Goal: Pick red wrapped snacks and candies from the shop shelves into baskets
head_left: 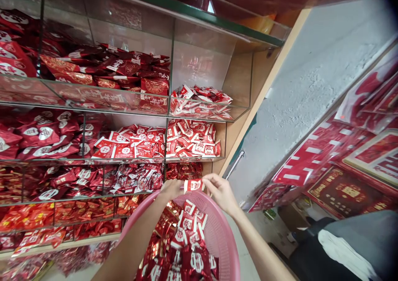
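Note:
A small red-and-white candy packet (pixel 193 185) is stretched level between my two hands, above a pink plastic basket (pixel 232 235). My left hand (pixel 171 189) is closed at the packet's left end, its fingertips partly hidden. At the other end, the thumb and fingers of my right hand (pixel 220 191) pinch the packet's edge. Inside the basket lie similar red-and-white packets (pixel 188 223), shiny red-and-gold packets (pixel 166 223) and dark red packets (pixel 195 262) with white marks.
Glass-fronted shelves (pixel 130 158) full of red packets rise ahead and to the left, their compartments split by glass panes. A wooden side panel (pixel 245 125) ends them beside a grey wall (pixel 295 81). Red packaged goods (pixel 311 152) hang at right, above a dark chair (pixel 306 250) with cloth.

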Tool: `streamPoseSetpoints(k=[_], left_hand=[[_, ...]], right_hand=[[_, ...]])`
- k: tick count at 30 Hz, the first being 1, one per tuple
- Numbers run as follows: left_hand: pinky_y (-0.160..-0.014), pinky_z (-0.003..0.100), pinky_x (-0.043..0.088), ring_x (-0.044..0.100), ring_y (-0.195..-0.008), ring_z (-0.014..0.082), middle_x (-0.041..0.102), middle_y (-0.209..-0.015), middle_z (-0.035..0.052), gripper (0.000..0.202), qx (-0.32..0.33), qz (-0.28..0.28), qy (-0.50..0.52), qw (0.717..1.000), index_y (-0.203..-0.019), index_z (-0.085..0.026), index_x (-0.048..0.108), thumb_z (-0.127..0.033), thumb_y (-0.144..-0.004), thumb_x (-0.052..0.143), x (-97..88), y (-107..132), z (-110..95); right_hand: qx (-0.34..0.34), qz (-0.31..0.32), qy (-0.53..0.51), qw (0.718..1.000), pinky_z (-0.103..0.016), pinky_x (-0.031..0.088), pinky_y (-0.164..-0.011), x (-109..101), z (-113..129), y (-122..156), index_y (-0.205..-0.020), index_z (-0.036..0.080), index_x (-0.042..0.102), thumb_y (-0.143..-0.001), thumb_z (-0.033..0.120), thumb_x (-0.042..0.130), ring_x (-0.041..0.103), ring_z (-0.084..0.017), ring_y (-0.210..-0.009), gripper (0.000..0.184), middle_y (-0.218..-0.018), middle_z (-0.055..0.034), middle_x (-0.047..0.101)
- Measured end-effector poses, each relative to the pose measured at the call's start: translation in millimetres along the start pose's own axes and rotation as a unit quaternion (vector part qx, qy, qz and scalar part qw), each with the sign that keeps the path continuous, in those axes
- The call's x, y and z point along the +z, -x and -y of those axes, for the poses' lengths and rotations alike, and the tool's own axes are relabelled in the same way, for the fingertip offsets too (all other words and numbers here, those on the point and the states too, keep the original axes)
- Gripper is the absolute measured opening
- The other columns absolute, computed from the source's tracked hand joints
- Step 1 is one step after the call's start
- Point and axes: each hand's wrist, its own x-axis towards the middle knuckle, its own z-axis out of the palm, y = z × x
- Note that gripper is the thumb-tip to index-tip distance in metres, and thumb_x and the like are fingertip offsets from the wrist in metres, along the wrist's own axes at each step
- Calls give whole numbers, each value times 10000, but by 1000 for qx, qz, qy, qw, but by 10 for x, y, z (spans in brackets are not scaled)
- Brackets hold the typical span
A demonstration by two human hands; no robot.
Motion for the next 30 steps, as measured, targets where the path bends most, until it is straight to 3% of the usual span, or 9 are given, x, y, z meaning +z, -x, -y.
streamPoseSetpoints(k=[3, 7, 12, 16, 20, 23, 26, 28, 30], left_hand=[[-689, 310, 431, 618, -810, 236, 674, -836, 66, 465, 23, -15, -21, 999, -886, -245, 626, -602, -742, 368, -5, 0, 1], [-680, 319, 437, 617, -819, 251, 674, -845, 79, 603, 33, -28, -29, 999, -871, -236, 627, -711, -696, 298, -46, 26, -10], [-685, 333, 439, 620, -822, 257, 677, -843, 88, 691, 35, -37, -38, 998, -851, -238, 635, -733, -708, 174, -82, 59, -33], [-675, 321, 438, 623, -804, 249, 677, -810, 85, 674, 29, -39, -35, 998, -843, -229, 635, -694, -743, 157, -86, 70, -42], [-699, 314, 432, 618, -829, 243, 675, -840, 87, 673, 17, -34, -27, 999, -852, -223, 639, -704, -732, 184, -89, 67, -51], [-719, 312, 427, 613, -849, 239, 674, -863, 86, 675, 8, -26, -24, 999, -865, -226, 641, -713, -723, 195, -89, 61, -51], [-694, 314, 432, 618, -824, 241, 676, -842, 81, 687, 15, -33, -24, 999, -849, -228, 639, -719, -720, 177, -84, 59, -44], [-671, 312, 435, 621, -801, 241, 677, -817, 79, 689, 19, -36, -25, 999, -830, -228, 639, -720, -720, 169, -80, 59, -41], [-657, 308, 438, 624, -791, 240, 676, -804, 79, 687, 18, -37, -27, 999, -821, -229, 640, -722, -718, 171, -77, 57, -41]], right_hand=[[27, 26, 82, 996, -197, 372, -501, 73, -381, 144, -763, 168, 562, -839, 374, 427, 484, -92, -524, 258, -634, 4, 558], [59, 32, 162, 985, -198, 372, -519, 205, -801, 243, -705, 178, 554, -823, 354, 431, 512, -101, -533, 245, -618, -1, 572], [172, 20, 23, 985, -194, 303, -367, 413, -1050, 216, -667, 170, 499, -775, 446, 458, 447, -88, -354, 299, -486, 20, 531], [239, 42, -91, 966, -182, 254, -320, 506, -1036, 163, -641, 151, 519, -686, 532, 533, 391, -68, -305, 384, -418, 34, 499], [266, 62, -95, 957, -180, 263, -323, 562, -1014, 156, -614, 132, 567, -656, 549, 556, 386, -63, -312, 419, -409, 26, 500], [266, 65, 1, 962, -197, 297, -354, 590, -1017, 169, -626, 142, 584, -742, 496, 481, 442, -91, -343, 386, -448, 2, 540], [214, 34, 201, 955, -217, 348, -459, 553, -946, 149, -645, 160, 599, -800, 362, 436, 556, -134, -496, 302, -569, -41, 615], [162, 6, 294, 942, -226, 361, -532, 479, -807, 96, -709, 177, 618, -800, 308, 449, 590, -155, -626, 232, -690, -58, 651], [116, -3, 309, 944, -232, 363, -561, 379, -583, 10, -744, 188, 620, -812, 312, 442, 589, -159, -660, 227, -726, -57, 656]])
